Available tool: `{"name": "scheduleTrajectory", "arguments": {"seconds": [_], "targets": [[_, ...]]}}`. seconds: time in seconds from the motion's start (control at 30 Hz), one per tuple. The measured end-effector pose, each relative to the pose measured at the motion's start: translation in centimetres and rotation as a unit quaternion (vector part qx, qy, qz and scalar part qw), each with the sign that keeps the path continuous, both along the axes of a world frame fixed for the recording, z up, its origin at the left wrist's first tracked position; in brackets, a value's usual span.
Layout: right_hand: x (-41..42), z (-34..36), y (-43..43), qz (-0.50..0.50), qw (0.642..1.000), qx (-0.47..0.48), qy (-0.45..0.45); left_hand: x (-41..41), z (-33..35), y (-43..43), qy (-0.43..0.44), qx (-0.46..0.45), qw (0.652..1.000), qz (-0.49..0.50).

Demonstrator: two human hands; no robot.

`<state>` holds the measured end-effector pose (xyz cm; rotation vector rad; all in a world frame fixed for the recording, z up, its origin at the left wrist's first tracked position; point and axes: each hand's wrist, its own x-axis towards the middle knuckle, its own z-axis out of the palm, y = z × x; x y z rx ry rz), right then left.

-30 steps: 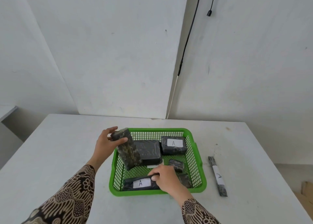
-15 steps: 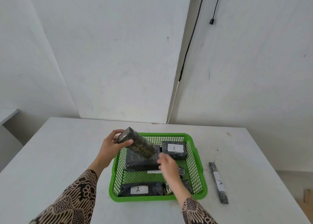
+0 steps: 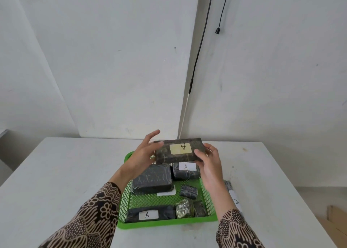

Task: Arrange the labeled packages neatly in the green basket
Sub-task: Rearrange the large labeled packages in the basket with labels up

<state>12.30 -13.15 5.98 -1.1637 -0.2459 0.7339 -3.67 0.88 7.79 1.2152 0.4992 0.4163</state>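
Observation:
A dark wrapped package with a pale label marked A, upside down to me, is held level above the far part of the green basket. My left hand grips its left end and my right hand grips its right end. In the basket lie a large dark package without a visible label, a package labelled A at the back right, a long package labelled A along the near wall, and three small wrapped pieces at the right.
A long thin dark package with a white label lies on the white table just right of the basket, partly behind my right forearm. A black cable hangs down the wall behind. A brown cardboard piece sits off the table's right edge.
My right hand left the near package in the basket and took the right end of the package my left hand held. That package turned from tilted to level, label now facing me.

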Motion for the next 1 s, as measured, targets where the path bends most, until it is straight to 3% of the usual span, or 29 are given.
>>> {"name": "scheduleTrajectory", "arguments": {"seconds": [0.1,0.23,0.47,0.6,0.7,0.77,0.83,0.9,1.0], "targets": [[-0.2,0.3,-0.4,-0.001,0.999,0.026,-0.044,1.0,-0.3,-0.3,0.073,0.056,0.994,0.059],[0.1,0.3,-0.6,-0.017,0.998,0.065,-0.008,1.5,-0.1,-1.0,0.032,0.027,0.995,0.087],[-2.4,0.1,-0.6,0.114,0.990,-0.066,-0.045,2.5,-0.8,-2.7,-0.051,-0.110,0.988,0.099],[-3.8,-0.5,0.2,0.080,0.989,-0.079,-0.095,2.5,-1.3,-3.5,-0.036,-0.097,0.991,0.084],[-3.4,-0.5,0.1,0.076,0.991,-0.056,-0.091,1.3,-1.7,-3.0,0.078,0.058,0.994,0.058],[-2.8,-0.5,-0.2,0.093,0.988,-0.063,-0.105,0.1,-2.8,-1.9,0.174,0.171,0.967,0.071],[-2.5,-1.0,-0.2,0.103,0.984,-0.092,-0.112,-1.3,-4.6,-0.8,0.236,0.244,0.929,0.146],[-2.3,-2.1,0.1,0.110,0.979,-0.135,-0.104,-3.0,-6.4,0.1,0.288,0.278,0.889,0.221],[-2.5,-4.4,0.4,0.147,0.959,-0.200,-0.139,-5.5,-8.8,1.2,0.369,0.269,0.855,0.244]]}}
